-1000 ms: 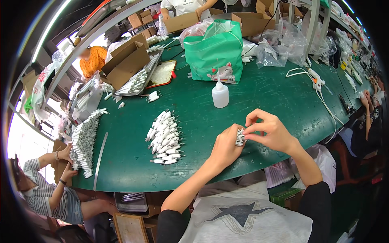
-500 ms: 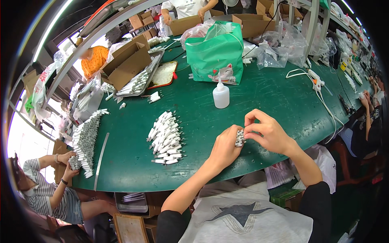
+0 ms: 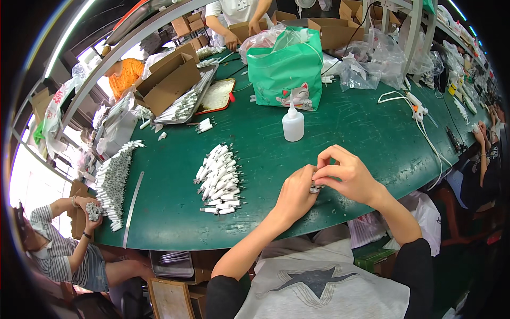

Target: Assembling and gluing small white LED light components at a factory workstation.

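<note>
the small white parts (image 3: 316,189) in the left hand (image 3: 298,192) are mostly hidden by it and by the right hand (image 3: 348,174); whether the right fingertips pinch one is too small to tell. the upper edge cuts off a co-worker (image 3: 239,13), the lower edge the wearer's grey top (image 3: 324,300).

The right hand (image 3: 348,173) now reaches farther left over the bundle of white pieces (image 3: 315,189) in the left hand (image 3: 298,192), hiding more of it. A left-side co-worker's cluster (image 3: 94,211) shows fully; a far worker's hands (image 3: 232,42) sit nearer and closer together.
</note>
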